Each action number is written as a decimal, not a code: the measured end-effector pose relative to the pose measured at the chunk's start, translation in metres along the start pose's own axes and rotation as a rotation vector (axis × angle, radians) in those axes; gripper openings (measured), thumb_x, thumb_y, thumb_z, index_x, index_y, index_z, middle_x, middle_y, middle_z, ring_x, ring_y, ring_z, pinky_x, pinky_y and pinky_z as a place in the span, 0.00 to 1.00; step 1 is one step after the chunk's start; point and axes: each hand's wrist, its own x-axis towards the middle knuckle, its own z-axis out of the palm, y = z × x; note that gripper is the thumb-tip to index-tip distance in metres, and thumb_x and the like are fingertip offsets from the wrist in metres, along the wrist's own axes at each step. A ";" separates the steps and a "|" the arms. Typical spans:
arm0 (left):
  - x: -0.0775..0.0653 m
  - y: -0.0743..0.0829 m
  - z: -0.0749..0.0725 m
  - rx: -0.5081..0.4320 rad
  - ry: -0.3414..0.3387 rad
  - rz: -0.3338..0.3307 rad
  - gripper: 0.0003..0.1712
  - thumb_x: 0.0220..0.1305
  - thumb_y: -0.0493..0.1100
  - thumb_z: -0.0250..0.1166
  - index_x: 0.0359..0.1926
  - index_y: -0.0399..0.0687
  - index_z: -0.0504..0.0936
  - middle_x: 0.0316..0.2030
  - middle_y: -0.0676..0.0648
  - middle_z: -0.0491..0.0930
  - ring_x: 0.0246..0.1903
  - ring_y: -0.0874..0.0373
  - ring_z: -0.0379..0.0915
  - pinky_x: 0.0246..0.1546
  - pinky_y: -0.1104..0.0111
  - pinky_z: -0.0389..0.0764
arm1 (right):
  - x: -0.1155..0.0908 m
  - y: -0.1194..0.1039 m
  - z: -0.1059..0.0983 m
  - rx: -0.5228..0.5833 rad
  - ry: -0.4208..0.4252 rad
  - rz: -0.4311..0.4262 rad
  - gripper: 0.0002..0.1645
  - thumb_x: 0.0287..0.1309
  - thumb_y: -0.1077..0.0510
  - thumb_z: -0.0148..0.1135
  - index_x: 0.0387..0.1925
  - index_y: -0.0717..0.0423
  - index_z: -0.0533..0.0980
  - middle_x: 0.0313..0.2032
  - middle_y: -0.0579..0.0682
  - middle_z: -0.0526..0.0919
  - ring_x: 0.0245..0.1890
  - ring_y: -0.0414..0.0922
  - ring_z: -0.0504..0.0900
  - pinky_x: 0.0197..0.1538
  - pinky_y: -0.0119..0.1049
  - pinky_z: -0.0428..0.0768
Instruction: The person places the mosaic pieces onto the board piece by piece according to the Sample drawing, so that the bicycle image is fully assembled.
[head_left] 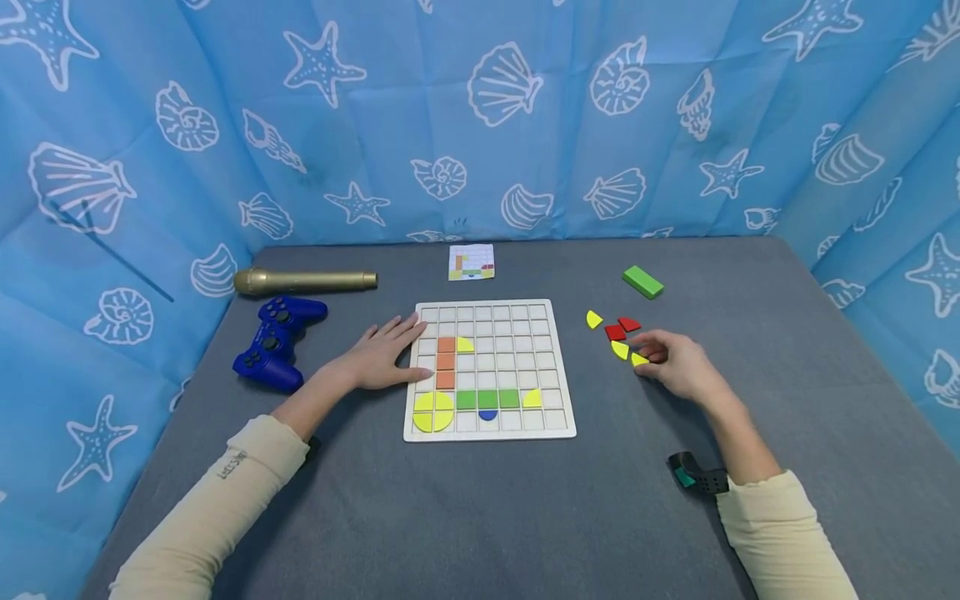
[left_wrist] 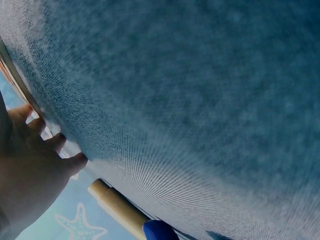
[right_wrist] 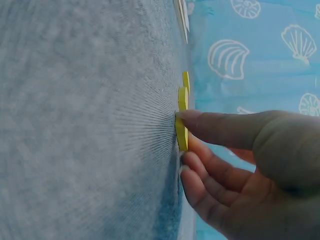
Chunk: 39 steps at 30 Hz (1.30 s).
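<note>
My left hand rests with spread fingers at the left edge of a white grid board. On the board lie an upright row of orange squares, green squares, a yellow circle of quarter pieces, two single yellow quarters and a blue half-circle. Right of the board, my right hand pinches a yellow quarter-circle piece between thumb and fingers, down at the tabletop. Beside it lie another yellow quarter, red pieces and a farther yellow quarter.
A small printed pattern card lies behind the board. At the back left are a gold microphone and a blue game controller. A green block sits at the back right. A blue shell-print curtain surrounds the grey table.
</note>
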 end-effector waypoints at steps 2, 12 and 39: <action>0.000 0.000 0.000 0.002 0.000 -0.002 0.52 0.63 0.70 0.53 0.76 0.51 0.43 0.74 0.46 0.39 0.72 0.45 0.32 0.66 0.44 0.38 | 0.000 -0.001 0.000 -0.010 0.019 0.024 0.24 0.55 0.66 0.67 0.53 0.67 0.74 0.41 0.63 0.79 0.41 0.56 0.78 0.43 0.50 0.76; 0.000 -0.001 0.000 0.005 0.000 0.003 0.52 0.62 0.70 0.54 0.76 0.51 0.44 0.74 0.46 0.39 0.72 0.44 0.33 0.65 0.43 0.39 | -0.002 -0.003 0.002 -0.005 0.062 0.067 0.19 0.54 0.67 0.67 0.48 0.67 0.75 0.40 0.62 0.79 0.40 0.55 0.78 0.43 0.50 0.76; 0.001 0.000 0.000 0.011 -0.008 -0.008 0.53 0.62 0.72 0.52 0.76 0.51 0.43 0.74 0.46 0.39 0.72 0.45 0.33 0.66 0.44 0.39 | -0.003 -0.002 -0.007 0.205 0.037 0.030 0.23 0.63 0.60 0.62 0.57 0.65 0.72 0.42 0.62 0.81 0.36 0.50 0.83 0.36 0.37 0.81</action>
